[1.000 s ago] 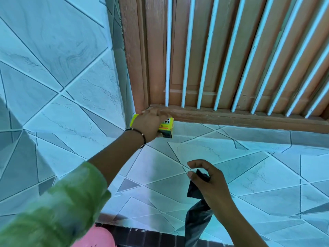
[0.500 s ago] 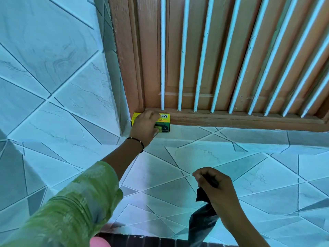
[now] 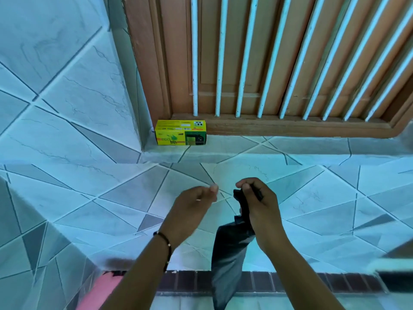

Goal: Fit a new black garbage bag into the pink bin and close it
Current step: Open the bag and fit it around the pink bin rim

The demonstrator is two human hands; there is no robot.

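CHANGE: your left hand [image 3: 196, 202] is now off the yellow cardboard bag box [image 3: 180, 132] on the tiled sill, its fingers loosely curled, empty | BAG: your right hand [image 3: 257, 202] is gripping the folded black plastic garbage bag [image 3: 225, 260], well below the box | BIN: the pink plastic bin [image 3: 98, 294] is peeking in lower left of the box | MEANING: you are likely about to unfold the bag.

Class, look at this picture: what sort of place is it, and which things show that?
Probably a tiled spot in a home: a tiled wall, a barred wooden window frame, and a pink bin.
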